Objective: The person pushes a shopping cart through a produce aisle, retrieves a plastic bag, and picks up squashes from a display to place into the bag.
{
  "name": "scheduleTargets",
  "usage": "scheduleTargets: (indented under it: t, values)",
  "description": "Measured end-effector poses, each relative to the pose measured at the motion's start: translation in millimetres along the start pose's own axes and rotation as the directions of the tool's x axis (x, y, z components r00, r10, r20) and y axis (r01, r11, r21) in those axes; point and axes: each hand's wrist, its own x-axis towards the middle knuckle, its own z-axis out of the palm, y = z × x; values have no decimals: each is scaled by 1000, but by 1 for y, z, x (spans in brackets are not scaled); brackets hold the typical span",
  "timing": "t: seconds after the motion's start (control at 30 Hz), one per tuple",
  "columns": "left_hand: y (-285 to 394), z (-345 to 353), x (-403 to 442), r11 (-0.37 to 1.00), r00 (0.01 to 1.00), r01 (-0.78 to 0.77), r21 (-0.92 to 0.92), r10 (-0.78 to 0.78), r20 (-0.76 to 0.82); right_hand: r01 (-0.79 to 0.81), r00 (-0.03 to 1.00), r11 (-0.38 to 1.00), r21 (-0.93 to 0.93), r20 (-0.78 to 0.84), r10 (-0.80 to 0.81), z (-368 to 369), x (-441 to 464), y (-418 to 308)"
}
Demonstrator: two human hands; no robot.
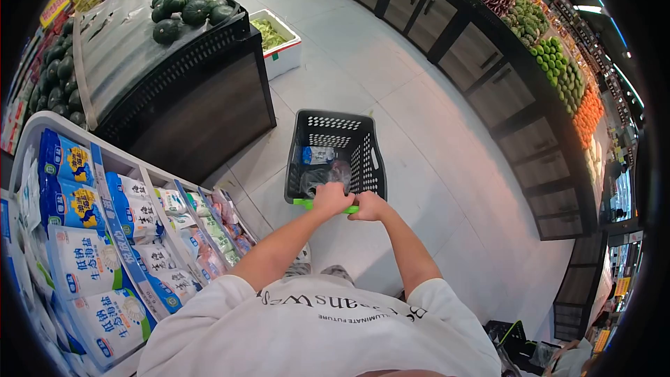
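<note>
A dark perforated shopping basket (pixel 377 180) stands in front of me, just beyond my hands. My left hand (pixel 332 200) is wrapped round its green handle (pixel 303 204) near the basket's near edge. Close beside it, my right hand (pixel 368 207) grips the right part of the same handle. Inside the basket lie a blue and white packet (pixel 317 155) and a dark, clear-wrapped item (pixel 314 180), partly hidden by my left hand.
On the left a shelf holds salt packets (pixel 96 258). Beyond it, a dark stand (pixel 202 98) bears green melons (pixel 188 10), with a white box (pixel 285 59) beside it. Dark cabinets (pixel 474 49) with vegetables curve along the right. Another basket (pixel 506 338) is at lower right.
</note>
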Motion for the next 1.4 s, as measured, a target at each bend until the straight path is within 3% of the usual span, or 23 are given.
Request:
scheduleTargets:
  t: [0.2,0.3,0.53,0.63,0.97,1.4]
  values:
    - [7,-20,55,999,999,18,43,-17,-38,-12,1000,999,-43,12,13,-46,41,12]
    - [10,-30,88,997,996,73,25,-74,42,29,998,999,-13,-53,-29,-64,67,27]
    - [8,-52,154,987,987,161,19,-162,11,112,993,994,5,31,-113,-111,132,48]
    - [2,-54,184,992,985,123,19,-119,-128,180,983,983,30,38,-181,-130,159,58]
    - [8,-73,267,970,950,241,45,-226,-215,266,957,964,5,117,-264,-191,240,94]
    - [17,-85,349,937,890,329,-119,-350,-293,288,952,951,-110,141,-272,-266,308,119]
